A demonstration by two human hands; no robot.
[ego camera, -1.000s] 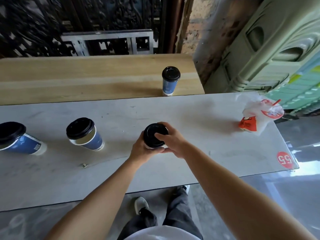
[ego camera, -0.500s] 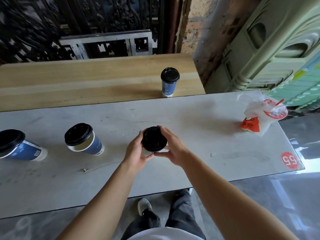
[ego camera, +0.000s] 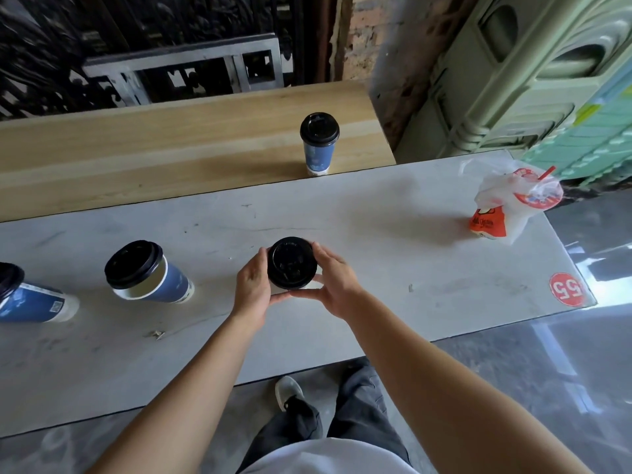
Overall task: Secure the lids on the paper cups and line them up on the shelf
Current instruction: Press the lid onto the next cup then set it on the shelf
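Fingers (ego camera: 260,261) of the left hand (ego camera: 253,285) curve round the left side of the middle cup (ego camera: 310,285). Those of the right hand (ego camera: 337,282) curve round its right side, and the thumbs (ego camera: 278,298) come together on the near side just under the black lid (ego camera: 290,263). Both hands are closed on this cup at rim level and hold nothing else. It stands upright on the grey table (ego camera: 376,234), roughly central and well apart from the wooden shelf (ego camera: 154,148) behind.

The lid sits level on the rim. Whether it is snapped home all round cannot be confirmed from this overhead view.

Handling assessment:
- **Wall:** paper, thin and easily dented. The cup is probably light, though its contents are unknown.
- **Seating the lid:** the rim under the lid is likely the stiffest part, so pressure belongs on the lid's edge, not its centre.
- **Carrying:** a grip round the upper body just below the lid is advised. Lifting by the lid alone risks pulling it off.
- **Lid surface:** the plastic looks smooth and may slip.

One lidded shelf cup (ego camera: 319,145) stands upright near the shelf's right end. Two more lidded cups wait on the table to the left, the nearer cup (ego camera: 147,275) and the far-left cup (ego camera: 30,301). A bagged drink (ego camera: 513,206) sits at the table's right end.
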